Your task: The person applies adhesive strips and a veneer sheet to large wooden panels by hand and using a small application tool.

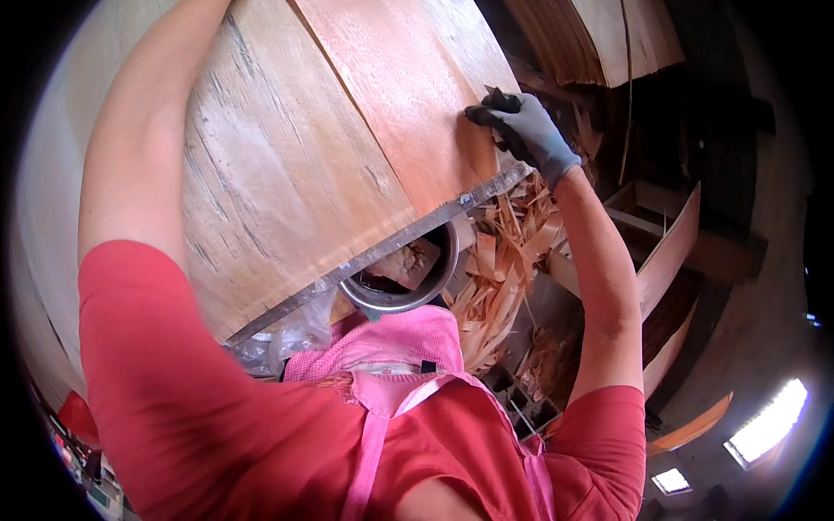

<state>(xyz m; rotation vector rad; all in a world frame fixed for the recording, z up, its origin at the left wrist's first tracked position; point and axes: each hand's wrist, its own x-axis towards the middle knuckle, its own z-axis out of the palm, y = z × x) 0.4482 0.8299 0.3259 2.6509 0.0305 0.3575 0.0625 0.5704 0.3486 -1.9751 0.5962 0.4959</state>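
Pale, grey-streaked wood covers the worktop (278, 191), broad enough to fill most of our view's upper left, its front edge (321, 280) running slantwise just ahead of the body. On it we find the reddish veneer sheet (391, 87), lying flat with its near end about level with that edge, perhaps so that the side stays within reach. At its right side sits our right hand (524, 130) in a grey and black glove, which likely guards the skin from splinters. Its fingers are bent inward against the sheet's margin; a dark pointed shape shows at their tips, and we cannot tell whether it is something held or part of the glove. Our left arm (139, 143) stretches far over the boards, presumably to steady the wood, but the hand is out of frame, so we cannot say what its fingers do. Below the front edge, a metal bowl (453, 259) holds a pale lump (404, 263), with crumpled clear plastic (274, 347) to its left. Curled shavings (499, 286) heap beside the bowl, apparently where they drop. Farther right stand stacked sheets (630, 39) and a wooden frame (671, 256).
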